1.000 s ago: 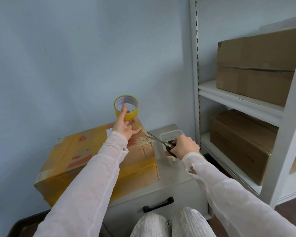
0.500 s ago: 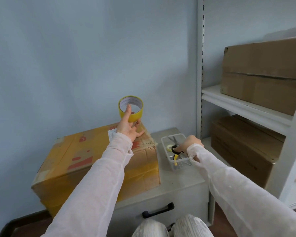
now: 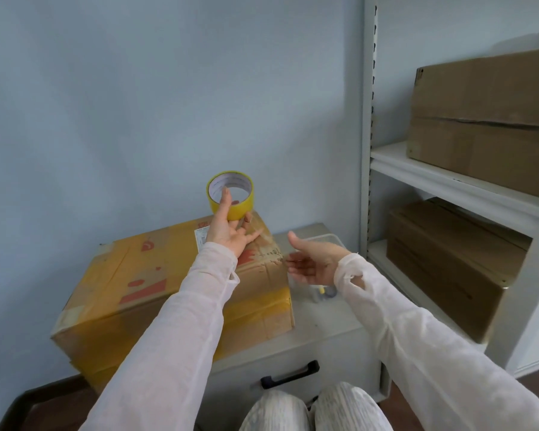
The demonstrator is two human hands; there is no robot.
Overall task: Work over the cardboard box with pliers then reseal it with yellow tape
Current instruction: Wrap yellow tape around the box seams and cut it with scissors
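Though the head view blurs detail, the left hand [image 3: 227, 234] grips the yellow tape roll [image 3: 243, 209] by its rim, above the far corner of the yellow-taped brown cardboard box [image 3: 156, 293] on the grey table [image 3: 318, 325]; the right hand [image 3: 315, 262] hangs released and empty beside the box's end; the roll looks light and stiff, the rim a sound hold.

A: What is worn on the arms?
B: Long sleeves of thin, pale pinkish-white cloth, faintly see-through. The left sleeve [image 3: 181, 306] ends at the wrist, just behind the fingers of the left hand [image 3: 227, 234].
A: And the right sleeve [image 3: 417, 337]?
B: Same cloth; a small slit opens in its cuff, just behind the right hand [image 3: 315, 262].
A: Lower down?
B: Pale trousers [image 3: 315, 409] with fine lengthwise stripes, at both knees.
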